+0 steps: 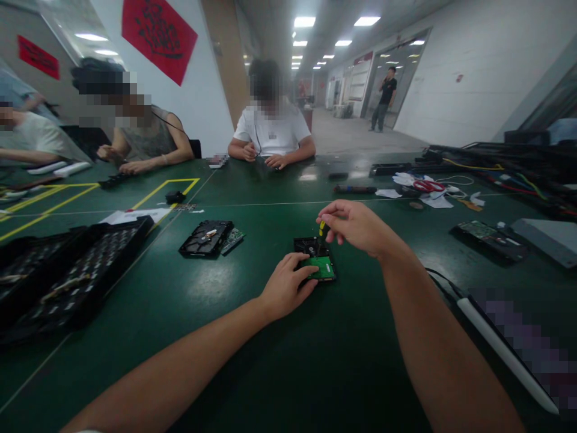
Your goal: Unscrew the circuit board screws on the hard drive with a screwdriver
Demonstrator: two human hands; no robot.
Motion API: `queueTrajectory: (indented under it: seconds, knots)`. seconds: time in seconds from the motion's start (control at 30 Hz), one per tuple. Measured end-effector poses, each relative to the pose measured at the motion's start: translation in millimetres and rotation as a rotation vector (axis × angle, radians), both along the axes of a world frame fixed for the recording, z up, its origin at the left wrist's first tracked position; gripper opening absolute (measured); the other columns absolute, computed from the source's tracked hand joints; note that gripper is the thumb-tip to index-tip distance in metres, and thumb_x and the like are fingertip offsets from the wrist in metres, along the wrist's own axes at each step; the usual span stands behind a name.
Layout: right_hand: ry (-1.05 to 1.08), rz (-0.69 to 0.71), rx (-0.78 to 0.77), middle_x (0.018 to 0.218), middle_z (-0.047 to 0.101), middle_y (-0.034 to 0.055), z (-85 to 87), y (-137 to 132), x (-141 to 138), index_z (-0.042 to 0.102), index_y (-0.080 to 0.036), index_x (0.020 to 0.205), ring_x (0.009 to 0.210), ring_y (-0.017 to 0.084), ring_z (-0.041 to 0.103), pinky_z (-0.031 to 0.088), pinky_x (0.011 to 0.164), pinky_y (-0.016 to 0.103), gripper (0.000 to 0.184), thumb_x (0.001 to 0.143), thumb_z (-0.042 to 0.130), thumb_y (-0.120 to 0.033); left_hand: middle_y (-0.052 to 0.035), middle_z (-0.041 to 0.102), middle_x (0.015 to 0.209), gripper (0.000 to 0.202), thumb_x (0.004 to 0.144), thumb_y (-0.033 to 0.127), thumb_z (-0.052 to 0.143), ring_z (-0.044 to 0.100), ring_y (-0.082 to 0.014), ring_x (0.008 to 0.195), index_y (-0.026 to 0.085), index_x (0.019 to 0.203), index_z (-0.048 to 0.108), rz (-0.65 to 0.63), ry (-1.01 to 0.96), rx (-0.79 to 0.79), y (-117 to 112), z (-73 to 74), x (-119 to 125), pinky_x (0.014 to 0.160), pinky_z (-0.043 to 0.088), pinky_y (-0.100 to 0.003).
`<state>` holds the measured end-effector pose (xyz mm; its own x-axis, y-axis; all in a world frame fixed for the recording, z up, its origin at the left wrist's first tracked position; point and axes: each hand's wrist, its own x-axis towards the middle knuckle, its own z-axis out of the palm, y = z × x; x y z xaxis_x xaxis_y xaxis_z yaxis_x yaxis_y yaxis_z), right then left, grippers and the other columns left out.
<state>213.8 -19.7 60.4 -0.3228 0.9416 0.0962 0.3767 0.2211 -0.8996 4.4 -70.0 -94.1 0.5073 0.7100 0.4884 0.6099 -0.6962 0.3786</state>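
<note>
A black hard drive (pixel 308 245) with a green circuit board (pixel 323 268) lies on the table in front of me. My left hand (pixel 291 281) grips it from the left, fingers reaching over the board and thumb along the near edge. Above the drive, my right hand (pixel 345 225) is closed around a screwdriver (pixel 321 229) with a yellow and black handle. The screwdriver points down at the drive; whether its tip sits in a screw is too small to tell. Left of these, another black drive (pixel 205 237) lies beside a loose circuit board (pixel 233 241).
Black trays (pixel 97 264) stand at left. At right are a further drive (pixel 489 240), a grey box (pixel 547 240), a thin device (pixel 509 355) with a cable, and a cable heap (pixel 428 185). A dark cylindrical tool (pixel 354 189) lies beyond my right hand. People sit across the table.
</note>
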Motion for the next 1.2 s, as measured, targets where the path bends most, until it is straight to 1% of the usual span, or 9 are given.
queueTrajectory:
  seconds: [0.2, 0.4, 0.5, 0.57, 0.7, 0.8, 0.97, 1.03, 1.2]
  knots:
    - [-0.036, 0.022, 0.025, 0.073, 0.068, 0.0026, 0.6, 2.0, 1.9, 0.075, -0.019, 0.101, 0.061, 0.013, 0.061, 0.045, 0.052, 0.023, 0.015, 0.095, 0.063, -0.021, -0.0153, 0.058, 0.140, 0.032, 0.099, 0.031, 0.067, 0.055, -0.0339, 0.133, 0.024, 0.131, 0.070, 0.004, -0.002, -0.001, -0.5, 1.0, 0.3, 0.108, 0.053, -0.059]
    - [-0.069, -0.070, 0.068, 0.092, 0.073, 0.0047, -3.2, 2.7, 4.1, 0.071, -0.020, 0.101, 0.058, 0.011, 0.059, 0.043, 0.049, 0.025, 0.016, 0.093, 0.072, -0.033, -0.0143, 0.057, 0.141, 0.033, 0.100, 0.031, 0.067, 0.054, -0.0335, 0.134, 0.025, 0.132, 0.069, 0.001, 0.009, -0.005, 0.3, -0.6, -0.4, 0.109, 0.053, -0.059]
    - [-0.058, -0.090, 0.052, 0.098, 0.074, 0.0073, -3.1, 2.0, 2.8, 0.065, -0.019, 0.101, 0.056, 0.012, 0.062, 0.044, 0.045, 0.025, 0.017, 0.092, 0.075, -0.029, -0.0148, 0.058, 0.141, 0.033, 0.100, 0.031, 0.067, 0.054, -0.0335, 0.134, 0.024, 0.132, 0.069, -0.001, 0.004, -0.007, 0.6, -1.1, -0.8, 0.109, 0.053, -0.058]
    - [-0.033, -0.067, 0.027, 0.093, 0.074, 0.0070, -1.6, 1.2, 1.1, 0.065, -0.018, 0.098, 0.057, 0.012, 0.064, 0.047, 0.046, 0.024, 0.010, 0.093, 0.072, -0.023, -0.0147, 0.058, 0.141, 0.032, 0.100, 0.031, 0.067, 0.054, -0.0335, 0.133, 0.025, 0.131, 0.070, -0.004, 0.006, -0.006, 0.6, -0.9, -0.8, 0.109, 0.053, -0.058]
    - [0.021, -0.022, 0.003, 0.079, 0.071, 0.0030, -0.4, 1.3, -1.4, 0.069, -0.017, 0.098, 0.061, 0.012, 0.065, 0.056, 0.060, 0.024, 0.006, 0.094, 0.067, -0.013, -0.0158, 0.058, 0.140, 0.032, 0.100, 0.031, 0.067, 0.055, -0.0337, 0.132, 0.023, 0.131, 0.070, -0.001, 0.006, 0.004, 0.6, -1.2, -0.1, 0.108, 0.053, -0.057]
    - [0.015, -0.004, 0.017, 0.078, 0.071, 0.0021, -2.5, 3.2, -0.2, 0.072, -0.018, 0.098, 0.063, 0.012, 0.064, 0.056, 0.061, 0.023, 0.005, 0.096, 0.068, -0.019, -0.0156, 0.058, 0.140, 0.032, 0.100, 0.031, 0.067, 0.055, -0.0337, 0.132, 0.023, 0.131, 0.070, -0.001, 0.002, 0.008, 0.6, -1.4, 0.2, 0.108, 0.053, -0.058]
    - [-0.053, 0.003, 0.063, 0.079, 0.070, 0.0021, -2.8, 2.8, 3.4, 0.073, -0.019, 0.094, 0.058, 0.011, 0.061, 0.043, 0.044, 0.020, 0.015, 0.096, 0.072, -0.034, -0.0147, 0.058, 0.140, 0.032, 0.100, 0.031, 0.067, 0.055, -0.0337, 0.133, 0.025, 0.131, 0.070, 0.003, 0.008, 0.002, 0.0, 0.1, 0.2, 0.108, 0.053, -0.058]
    - [-0.044, 0.003, 0.036, 0.084, 0.072, 0.0031, -1.1, 0.9, 2.7, 0.071, -0.019, 0.098, 0.057, 0.011, 0.063, 0.043, 0.042, 0.020, 0.012, 0.095, 0.072, -0.030, -0.0148, 0.058, 0.140, 0.032, 0.100, 0.031, 0.067, 0.055, -0.0339, 0.133, 0.024, 0.131, 0.070, 0.003, 0.011, 0.000, -0.3, 0.8, 0.1, 0.108, 0.053, -0.058]
    - [-0.011, 0.002, -0.032, 0.091, 0.075, 0.0075, 0.2, -0.4, -0.8, 0.067, -0.016, 0.100, 0.062, 0.013, 0.069, 0.052, 0.049, 0.022, 0.005, 0.098, 0.064, -0.019, -0.0152, 0.058, 0.140, 0.033, 0.100, 0.031, 0.067, 0.054, -0.0340, 0.133, 0.024, 0.132, 0.070, 0.006, 0.016, -0.003, -0.3, 1.0, -0.1, 0.108, 0.053, -0.058]
